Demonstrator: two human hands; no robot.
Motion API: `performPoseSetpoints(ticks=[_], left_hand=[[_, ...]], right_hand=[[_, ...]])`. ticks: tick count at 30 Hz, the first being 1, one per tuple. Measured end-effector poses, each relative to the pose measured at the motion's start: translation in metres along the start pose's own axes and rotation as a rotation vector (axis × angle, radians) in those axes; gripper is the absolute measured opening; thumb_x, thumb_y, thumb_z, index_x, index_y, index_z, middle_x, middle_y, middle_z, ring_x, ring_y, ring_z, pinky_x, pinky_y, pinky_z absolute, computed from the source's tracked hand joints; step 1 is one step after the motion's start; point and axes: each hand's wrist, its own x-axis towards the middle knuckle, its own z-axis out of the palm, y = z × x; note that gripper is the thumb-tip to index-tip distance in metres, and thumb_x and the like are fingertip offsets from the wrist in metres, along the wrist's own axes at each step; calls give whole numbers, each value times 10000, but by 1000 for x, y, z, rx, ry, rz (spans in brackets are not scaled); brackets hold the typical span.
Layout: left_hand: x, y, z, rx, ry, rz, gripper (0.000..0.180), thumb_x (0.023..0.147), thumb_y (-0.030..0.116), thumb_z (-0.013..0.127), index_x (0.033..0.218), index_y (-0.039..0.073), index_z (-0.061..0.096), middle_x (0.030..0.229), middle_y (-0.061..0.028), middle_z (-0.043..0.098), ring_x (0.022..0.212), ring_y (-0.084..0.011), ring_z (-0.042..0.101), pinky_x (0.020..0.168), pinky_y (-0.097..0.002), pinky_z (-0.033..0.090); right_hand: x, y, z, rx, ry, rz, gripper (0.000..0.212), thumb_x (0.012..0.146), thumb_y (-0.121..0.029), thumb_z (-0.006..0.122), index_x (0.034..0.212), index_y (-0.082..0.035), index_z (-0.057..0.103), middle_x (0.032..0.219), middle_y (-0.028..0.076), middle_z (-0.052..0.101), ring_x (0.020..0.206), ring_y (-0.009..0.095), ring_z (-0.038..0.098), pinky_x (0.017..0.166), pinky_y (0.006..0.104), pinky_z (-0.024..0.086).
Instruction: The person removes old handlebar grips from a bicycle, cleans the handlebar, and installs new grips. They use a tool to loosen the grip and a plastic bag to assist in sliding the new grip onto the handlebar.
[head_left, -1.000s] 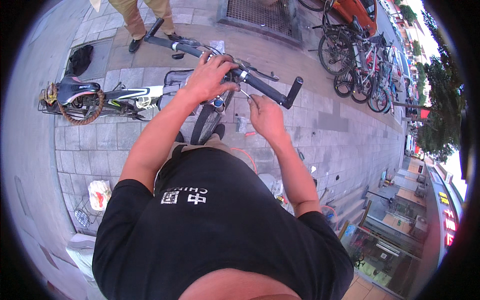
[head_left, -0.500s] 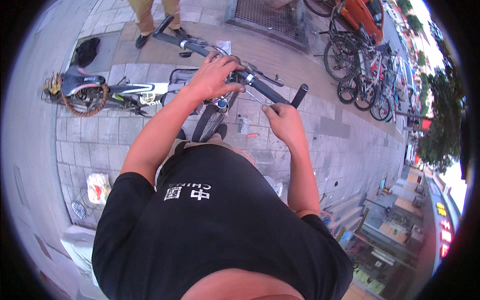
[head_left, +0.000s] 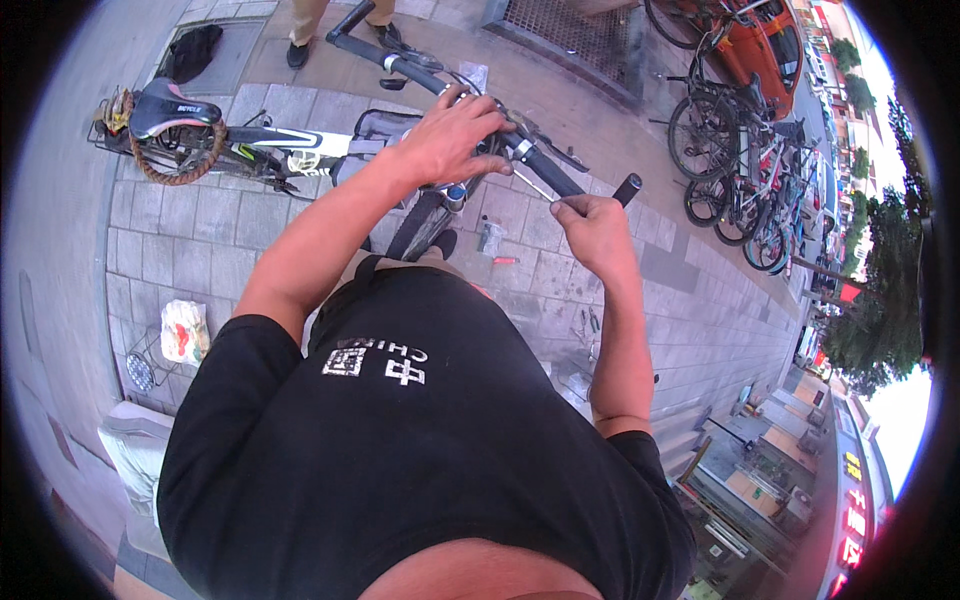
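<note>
1. The left hand [head_left: 450, 135] lies over the middle of the bicycle's handlebar [head_left: 545, 170], fingers curled down around the bar near the stem, so it is closed on the bar and steadies it.
2. The right hand [head_left: 590, 225] sits just below the right end of the bar, fingers pressed together in a fist around a thin metal tool [head_left: 535, 188]. The tool's shaft runs up and to the left toward the clamp by the black grip [head_left: 627, 187]; it looks like a hex key, though it is too thin here to be sure.
3. The bicycle stands on the paved sidewalk [head_left: 180, 230] in front of the person, its black saddle [head_left: 170, 105] far to the left and the front end under the hands.
4. Judged from this, the step in hand is work on a fitting at the right side of the bar: one hand braces, the other drives the tool.
5. The next move would call for keeping the tool tip seated squarely in the fitting and turning from the wrist while the left hand holds the bar from swinging.
6. Small parts lie on the paving [head_left: 492, 238] beneath the bar; another person's shoes [head_left: 297, 52] stand beyond it, and parked bicycles [head_left: 740, 190] line the right.
</note>
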Motion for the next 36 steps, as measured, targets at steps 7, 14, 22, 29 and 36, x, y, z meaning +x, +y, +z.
performPoseSetpoints(ticks=[7, 14, 22, 29, 36], left_hand=[[-1, 2, 8, 55, 33, 17, 606, 901, 566, 732, 1300, 114, 671, 1229, -108, 619, 1259, -334, 576, 1175, -592, 322], [-4, 3, -4, -71, 11, -31, 623, 879, 569, 761, 1284, 103, 682, 1226, -126, 643, 1286, -337, 571, 1222, -592, 280], [-35, -36, 10, -1129, 960, -613, 213, 986, 151, 736, 1120, 23, 632, 1048, -90, 694, 1010, -191, 685, 898, -342, 551], [-65, -52, -3, -1064, 901, -826, 196, 1039, 189, 681, 1065, 6, 619, 948, -71, 703, 845, -164, 698, 804, -316, 566], [-39, -19, 4, -1157, 784, -976, 321, 1073, 289, 610, 1188, -11, 626, 1014, -90, 685, 889, -174, 661, 811, -343, 545]], right_hand=[[13, -1, -13, -125, -45, -71, 340, 894, -277, 725, 1063, 9, 796, 878, 282, 738, 870, 410, 758, 835, 457, 575], [82, -90, -35, -377, -51, -370, 367, 907, -310, 669, 1062, -1, 790, 1005, 283, 742, 978, 438, 739, 900, 482, 576], [121, -118, 66, -349, 67, -474, 332, 893, -233, 685, 949, 89, 742, 962, 365, 717, 962, 486, 738, 876, 536, 604], [78, -122, 116, -712, 191, -655, 204, 809, -107, 725, 973, 9, 760, 978, 208, 742, 882, 334, 770, 726, 406, 631], [76, -94, 104, -710, -20, -794, 133, 825, -90, 683, 891, -16, 772, 924, 206, 759, 835, 340, 781, 729, 427, 625]])
